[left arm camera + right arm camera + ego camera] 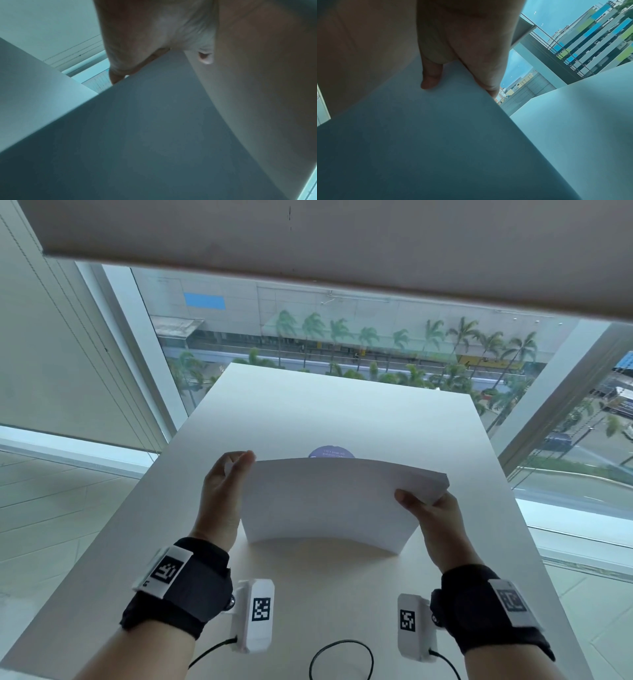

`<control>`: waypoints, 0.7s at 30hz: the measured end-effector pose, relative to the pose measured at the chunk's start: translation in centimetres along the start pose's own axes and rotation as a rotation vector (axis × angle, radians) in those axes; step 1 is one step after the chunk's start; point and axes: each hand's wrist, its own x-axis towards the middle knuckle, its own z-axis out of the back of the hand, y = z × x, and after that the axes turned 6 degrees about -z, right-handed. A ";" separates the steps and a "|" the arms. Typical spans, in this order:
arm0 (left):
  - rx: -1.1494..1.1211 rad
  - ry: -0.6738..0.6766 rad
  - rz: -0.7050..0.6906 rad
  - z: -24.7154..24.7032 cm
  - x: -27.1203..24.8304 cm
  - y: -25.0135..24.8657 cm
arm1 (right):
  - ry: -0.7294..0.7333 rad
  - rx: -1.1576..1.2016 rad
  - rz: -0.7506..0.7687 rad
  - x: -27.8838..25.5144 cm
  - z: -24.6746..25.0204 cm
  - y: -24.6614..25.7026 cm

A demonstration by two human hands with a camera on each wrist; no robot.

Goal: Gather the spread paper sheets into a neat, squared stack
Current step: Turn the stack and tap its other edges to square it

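Standing on its lower edge at frame centre on the tabletop [301,412], the stack [335,501] is already gathered, left hand [222,491] and right hand [435,515] gripping its sides; squaring and laying flat seem left.

White table [281,419], purple round sticker [331,453] near centre, black cable loop [340,660] at 6 o'clock, lowered blind [342,244] at 12 o'clock, palm trees [376,337] beyond window.

One paper stack [329,501]; two hands — left [222,494], right [435,522]; one table [308,405].
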 end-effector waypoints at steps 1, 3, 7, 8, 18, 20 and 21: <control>0.015 -0.005 0.007 -0.2 0.1 -0.4 | -0.001 0.003 -0.001 0.1 0.0 -0.1; 0.081 -0.006 0.000 -0.4 0.3 -0.7 | 0.002 0.005 -0.005 0.1 0.0 -0.2; 0.180 -0.037 0.026 -0.2 0.5 -0.9 | 0.019 0.024 -0.008 0.1 0.0 -0.5; 0.210 -0.048 0.024 -0.2 0.5 -0.9 | 0.023 0.028 -0.005 0.1 0.1 -0.6; 1.229 0.400 -0.516 -2.2 -1.3 -1.6 | 0.093 0.047 0.009 0.3 0.3 -0.7; 1.248 0.406 -0.505 -2.4 -1.4 -1.8 | 0.105 0.053 0.012 0.3 0.3 -0.7; 1.243 0.397 -0.511 -2.4 -1.3 -1.9 | 0.115 0.054 0.014 0.3 0.3 -0.7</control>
